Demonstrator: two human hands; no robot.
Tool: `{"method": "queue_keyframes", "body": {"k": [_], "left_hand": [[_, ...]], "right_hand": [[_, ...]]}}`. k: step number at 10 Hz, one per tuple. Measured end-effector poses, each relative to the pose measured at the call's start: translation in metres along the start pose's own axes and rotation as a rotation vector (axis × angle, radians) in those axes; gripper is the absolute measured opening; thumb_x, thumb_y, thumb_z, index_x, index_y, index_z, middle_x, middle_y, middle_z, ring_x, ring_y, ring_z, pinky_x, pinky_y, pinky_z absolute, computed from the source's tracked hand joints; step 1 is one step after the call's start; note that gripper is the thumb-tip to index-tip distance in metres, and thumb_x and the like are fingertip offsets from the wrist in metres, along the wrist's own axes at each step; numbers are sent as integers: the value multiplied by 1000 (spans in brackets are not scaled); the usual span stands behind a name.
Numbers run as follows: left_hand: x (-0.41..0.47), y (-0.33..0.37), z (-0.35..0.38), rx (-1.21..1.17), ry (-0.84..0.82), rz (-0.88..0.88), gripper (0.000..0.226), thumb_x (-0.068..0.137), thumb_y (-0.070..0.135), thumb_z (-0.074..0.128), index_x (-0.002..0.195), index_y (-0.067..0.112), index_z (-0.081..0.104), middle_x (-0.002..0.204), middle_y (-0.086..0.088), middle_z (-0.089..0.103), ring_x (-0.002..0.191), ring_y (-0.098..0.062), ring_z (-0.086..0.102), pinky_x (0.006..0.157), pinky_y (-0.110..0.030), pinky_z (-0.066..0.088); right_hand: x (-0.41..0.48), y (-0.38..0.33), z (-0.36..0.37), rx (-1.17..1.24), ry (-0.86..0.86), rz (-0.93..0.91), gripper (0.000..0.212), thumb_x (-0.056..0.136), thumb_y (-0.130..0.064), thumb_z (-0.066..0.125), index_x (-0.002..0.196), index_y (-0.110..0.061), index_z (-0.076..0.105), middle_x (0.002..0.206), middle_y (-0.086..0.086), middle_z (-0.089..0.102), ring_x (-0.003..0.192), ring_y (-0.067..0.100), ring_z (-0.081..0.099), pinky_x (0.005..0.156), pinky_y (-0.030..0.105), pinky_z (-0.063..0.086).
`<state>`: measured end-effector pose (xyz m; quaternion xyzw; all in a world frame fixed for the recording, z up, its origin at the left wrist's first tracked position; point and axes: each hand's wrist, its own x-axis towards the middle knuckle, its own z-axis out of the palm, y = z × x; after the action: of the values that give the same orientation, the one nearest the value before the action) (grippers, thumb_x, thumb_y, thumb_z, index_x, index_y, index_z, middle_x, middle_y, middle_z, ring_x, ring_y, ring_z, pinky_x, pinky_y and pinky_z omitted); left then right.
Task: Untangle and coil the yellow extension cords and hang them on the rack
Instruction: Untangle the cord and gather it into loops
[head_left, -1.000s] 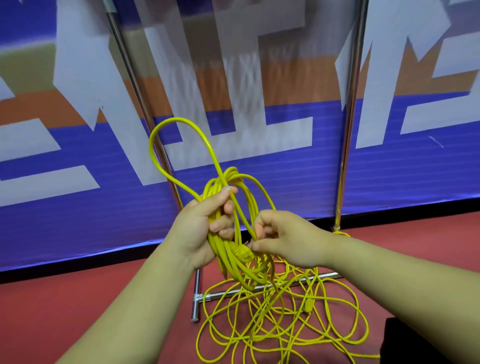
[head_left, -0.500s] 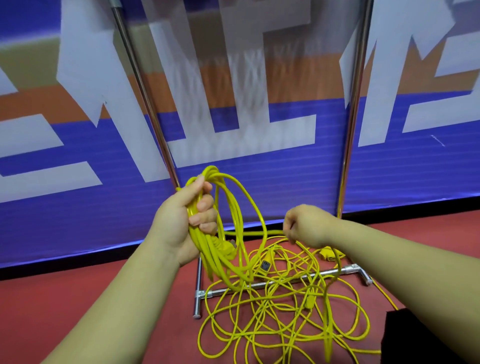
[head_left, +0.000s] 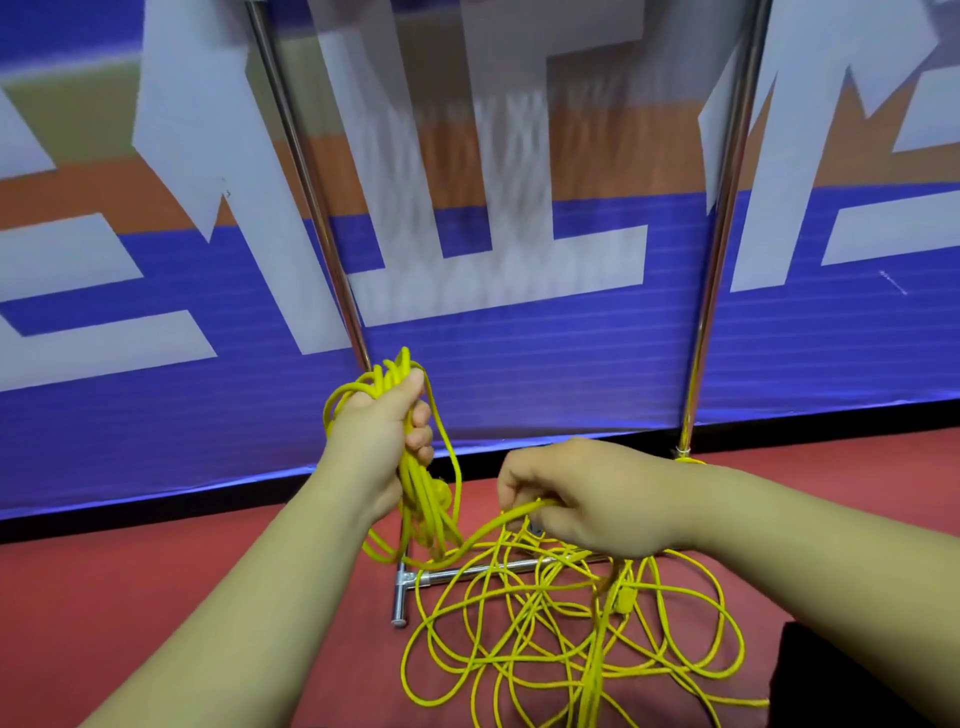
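Observation:
My left hand (head_left: 382, 431) is closed around a coiled bundle of yellow cord (head_left: 421, 499); its loops hang below my fist and stick out above it. A single strand runs from the bundle to my right hand (head_left: 582, 499), which pinches it low in front of me. Below both hands a tangled heap of yellow extension cord (head_left: 561, 639) lies on the red floor, draped over the base bar (head_left: 467, 573) of the metal rack. The rack's two chrome uprights, the left upright (head_left: 311, 208) and the right upright (head_left: 722, 218), rise behind my hands.
A blue, white and orange printed banner wall (head_left: 519, 338) stands right behind the rack. Red floor (head_left: 130, 597) spreads to the left. A dark object (head_left: 841, 675) sits at the bottom right corner beside the cord heap.
The big loop above my left hand has been drawn into the bundle. My right hand swung out right along the cord, then came back low and took a strand.

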<state>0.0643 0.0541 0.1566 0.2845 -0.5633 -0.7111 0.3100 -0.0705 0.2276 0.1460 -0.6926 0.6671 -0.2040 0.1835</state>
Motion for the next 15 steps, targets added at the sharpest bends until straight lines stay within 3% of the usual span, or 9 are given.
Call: {"method": "queue_keyframes", "body": {"k": [2,4,6,7,9,11,12,14,15], "left_hand": [[-16,-23,19,446,-189,-123,27,103,27,55,83,7,57,59,-8,58,47,-19,59,47,-26,47],[-24,-16,33,254,-299,-290,30,102,33,53,82,11,57,51,-5,50,35,-14,44,39,-21,38],[-16,5,33,4,-257,-235,25,100,32,54,81,17,54,51,0,37,32,-6,30,36,-15,27],[-7,12,23,-85,-191,-216,24,99,34,55,82,18,54,51,1,39,32,-5,31,35,-16,29],[-11,1,20,81,-258,-307,34,91,48,56,84,15,57,52,0,42,32,-8,34,36,-18,33],[-10,3,19,-30,-420,-435,55,74,71,62,80,16,59,48,5,36,30,-5,32,37,-20,23],[-13,1,19,138,-538,-349,51,69,58,80,84,18,52,51,5,34,35,-6,30,45,-28,16],[-24,6,23,205,-575,-335,30,76,14,65,102,4,52,52,6,59,39,-2,55,41,-18,45],[-27,8,28,175,-603,-412,14,89,2,55,103,3,54,53,3,52,35,-4,47,40,-20,41]], "right_hand": [[3,0,-13,46,440,-41,19,85,-22,75,88,-27,58,71,-19,59,68,-2,57,62,12,39],[1,12,-23,205,551,107,30,78,-33,84,78,-24,55,64,-10,62,56,3,55,56,21,46],[-7,41,-17,846,-3,241,28,96,-4,61,82,-14,38,69,6,63,73,23,63,64,29,48],[-14,55,-15,885,-88,287,21,97,-1,56,89,-13,41,79,9,67,80,23,64,76,35,47],[-13,53,-28,784,374,312,16,91,-3,67,88,-12,54,73,8,58,65,22,60,65,35,45],[-7,51,-37,626,540,290,12,86,-10,75,88,-12,63,67,-3,61,59,13,60,64,31,48],[-6,53,-40,578,575,269,11,85,-8,76,88,-9,66,70,3,64,59,8,62,62,20,49],[-4,54,-38,499,596,245,11,83,-11,79,86,-11,68,80,13,73,66,11,67,68,23,54],[-3,55,-36,471,585,234,11,82,-13,80,85,-12,70,79,10,74,69,11,67,69,24,55]]}}
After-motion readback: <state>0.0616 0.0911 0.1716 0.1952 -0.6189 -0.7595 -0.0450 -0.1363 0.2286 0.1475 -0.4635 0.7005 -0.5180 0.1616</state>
